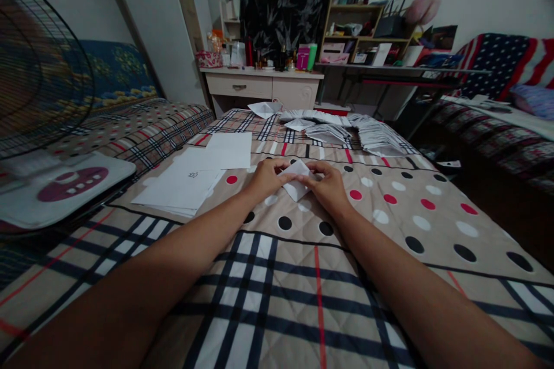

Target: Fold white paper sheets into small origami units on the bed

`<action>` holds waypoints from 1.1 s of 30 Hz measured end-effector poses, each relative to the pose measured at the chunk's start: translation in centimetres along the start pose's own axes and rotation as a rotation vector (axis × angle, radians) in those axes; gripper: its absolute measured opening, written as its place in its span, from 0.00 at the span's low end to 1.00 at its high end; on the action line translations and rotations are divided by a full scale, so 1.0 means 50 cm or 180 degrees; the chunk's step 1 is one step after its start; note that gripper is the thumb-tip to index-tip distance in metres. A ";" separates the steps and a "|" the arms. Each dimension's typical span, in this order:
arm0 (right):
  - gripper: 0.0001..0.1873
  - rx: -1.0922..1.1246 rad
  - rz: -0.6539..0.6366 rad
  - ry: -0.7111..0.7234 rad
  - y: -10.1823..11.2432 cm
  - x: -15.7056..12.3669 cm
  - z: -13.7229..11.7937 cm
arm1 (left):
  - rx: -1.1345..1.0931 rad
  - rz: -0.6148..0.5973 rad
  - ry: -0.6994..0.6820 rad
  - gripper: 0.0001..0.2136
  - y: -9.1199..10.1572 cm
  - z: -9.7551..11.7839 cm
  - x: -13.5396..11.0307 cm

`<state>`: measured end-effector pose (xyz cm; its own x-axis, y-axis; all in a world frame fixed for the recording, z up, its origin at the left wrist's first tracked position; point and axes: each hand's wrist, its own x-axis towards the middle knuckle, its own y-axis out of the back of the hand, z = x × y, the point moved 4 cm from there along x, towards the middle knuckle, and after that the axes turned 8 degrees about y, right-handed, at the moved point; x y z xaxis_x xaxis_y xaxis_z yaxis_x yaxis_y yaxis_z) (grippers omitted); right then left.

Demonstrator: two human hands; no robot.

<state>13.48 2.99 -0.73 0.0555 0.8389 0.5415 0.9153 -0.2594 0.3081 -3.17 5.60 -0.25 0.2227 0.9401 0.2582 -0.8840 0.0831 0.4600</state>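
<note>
Between my two hands is a small folded piece of white paper (296, 189), held just above or on the patterned bedspread (298, 265). My left hand (269, 177) grips its left side, thumb laid on top and fingers behind. On the right side my right hand (325, 183) pinches it in the same way, the thumb on the paper's face. Both thumbs come close together near its middle. Left of my left hand lie flat white sheets (182, 176), the nearer ones with a small dark mark. Fingertips behind the paper are partly hidden.
Folded white papers (376, 137) stand in rows at the bed's far end, with a loose folded piece (264, 108) beside them. A fan (38, 63) with a white base (108, 184) is at the left. Beyond stand a white dresser (242, 85) and a shelf (359, 7).
</note>
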 end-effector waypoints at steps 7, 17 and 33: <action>0.09 -0.0432 0.0225 0.0306 0.011 0.002 -0.006 | 0.0603 0.0508 -0.0645 0.06 0.001 0.010 -0.005; 0.13 0.0118 -0.1487 -0.0251 0.004 0.008 0.026 | 0.0360 -0.0837 -0.0049 0.08 -0.006 -0.024 0.007; 0.02 0.0330 -0.1723 0.0235 0.009 0.006 0.009 | 0.0665 -0.1116 -0.1231 0.13 0.008 0.014 -0.008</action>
<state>14.09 3.32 -0.78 -0.4584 0.8026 0.3816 0.8399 0.2510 0.4811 -3.30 5.02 0.42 0.6579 0.6749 0.3342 -0.6385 0.2645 0.7227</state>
